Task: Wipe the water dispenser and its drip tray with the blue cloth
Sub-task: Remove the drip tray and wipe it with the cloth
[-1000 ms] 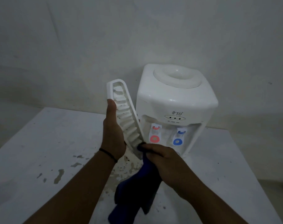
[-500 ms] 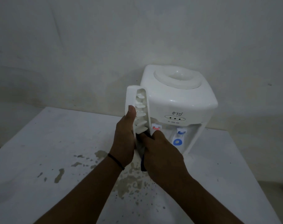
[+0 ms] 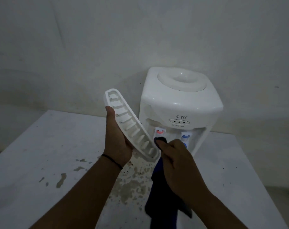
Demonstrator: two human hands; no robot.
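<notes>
The left hand [image 3: 118, 142] holds the drip tray [image 3: 132, 126] up off the table [image 3: 41, 146], tilted, its ribbed inside facing the camera. The thumb lies along the tray's left rim and the palm cups its underside; the fingers are hidden behind the tray, so how far they curl cannot be seen. The tray runs from above the thumb tip down and to the right, ending just beside the right hand. A thin dark band [image 3: 112, 161] circles the left wrist.

The right hand [image 3: 175, 157] grips the cloth [image 3: 163, 195], fingers curled round a bunched part of it. A small fold of cloth pokes out above the knuckles, right at the tray's lower end; whether it touches the tray there is hard to tell. The rest of the cloth hangs below the hand, dark blue and blurred at its bottom edge.

The dispenser [image 3: 181, 103] stands on the table beyond both hands, against the wall [image 3: 140, 30], just right of the tray's upper end. Its red tap [image 3: 160, 131] shows directly above the right hand's fingers, and the blue tap [image 3: 185, 136] sits a little to the right of them.

Beneath the hands, on the table, lies a patch of wet splashes and stains [image 3: 133, 184], with a few smaller marks [image 3: 61, 179] left of the left forearm.
</notes>
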